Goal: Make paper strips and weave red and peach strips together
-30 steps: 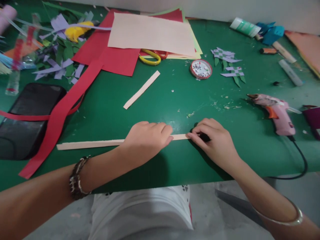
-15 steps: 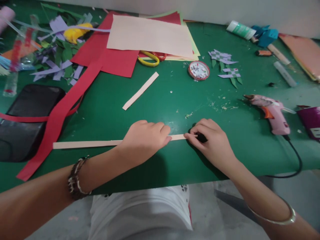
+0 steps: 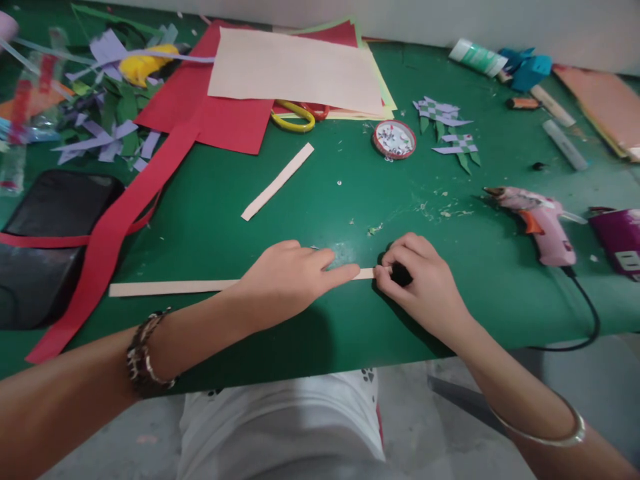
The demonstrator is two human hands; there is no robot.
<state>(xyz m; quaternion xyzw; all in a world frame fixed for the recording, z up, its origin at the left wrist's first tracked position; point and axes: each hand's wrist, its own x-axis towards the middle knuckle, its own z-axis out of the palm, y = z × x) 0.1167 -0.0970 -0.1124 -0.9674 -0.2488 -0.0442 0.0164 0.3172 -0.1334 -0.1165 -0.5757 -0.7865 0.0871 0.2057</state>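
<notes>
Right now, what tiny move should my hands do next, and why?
Perhaps press the long pale strip down with your left hand: its pointing finger stretches along the strip toward your right hand, which pinches near the strip's right end.

Green tabletop [image 3: 210,193] right across in front of me, and there's a pale, soft sheen near its middle, with whitish flecks and smears [image 3: 453,213] over to my right! Up behind it runs the wall [image 3: 575,27], plain and greyish-white along the far edge. Below the near edge I've got floor [image 3: 410,427], grey and mottled, a faint pinkish patch [image 3: 147,440] on the left, a dark slanting shape [image 3: 457,393] I can't make out on the right. Soft, muted light over everything.
</notes>
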